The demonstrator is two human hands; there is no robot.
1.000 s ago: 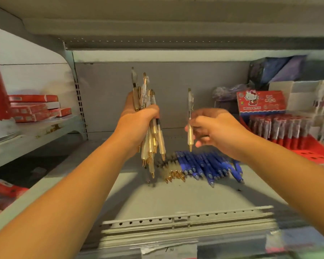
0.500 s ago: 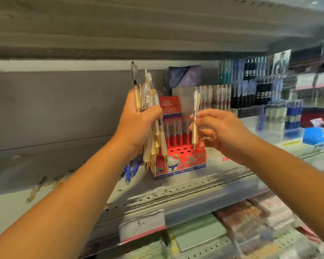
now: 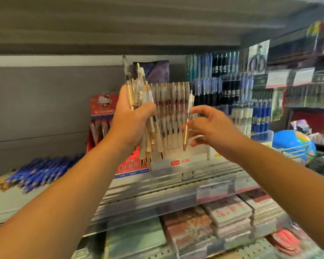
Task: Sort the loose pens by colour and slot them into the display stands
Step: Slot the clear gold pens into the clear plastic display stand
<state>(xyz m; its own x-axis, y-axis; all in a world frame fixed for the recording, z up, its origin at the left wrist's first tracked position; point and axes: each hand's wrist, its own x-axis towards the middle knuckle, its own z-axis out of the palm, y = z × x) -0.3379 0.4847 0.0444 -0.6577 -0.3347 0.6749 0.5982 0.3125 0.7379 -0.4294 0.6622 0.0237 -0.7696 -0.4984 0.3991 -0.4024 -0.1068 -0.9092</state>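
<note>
My left hand (image 3: 132, 118) grips a bundle of several gold-and-clear pens (image 3: 148, 131), held upright with tips down. My right hand (image 3: 211, 128) pinches a single gold pen (image 3: 187, 120) upright between thumb and fingers, the other fingers spread. Both hands are raised in front of a clear display stand (image 3: 173, 113) filled with similar gold-and-clear pens. A red cartoon-cat display stand (image 3: 103, 118) with red pens stands to its left, partly hidden by my left hand. Loose blue pens (image 3: 43, 171) lie in a heap on the shelf at the left.
More stands of blue, black and white pens (image 3: 241, 101) fill the shelf to the right. A blue globe (image 3: 292, 144) sits at the far right. Stacked notebooks (image 3: 223, 221) lie on the lower shelf. A shelf board hangs overhead.
The view has swung right, so the clear stand now sits behind my hands and the blue pens have slid left. My right hand's fingers have spread while still holding the single pen.
</note>
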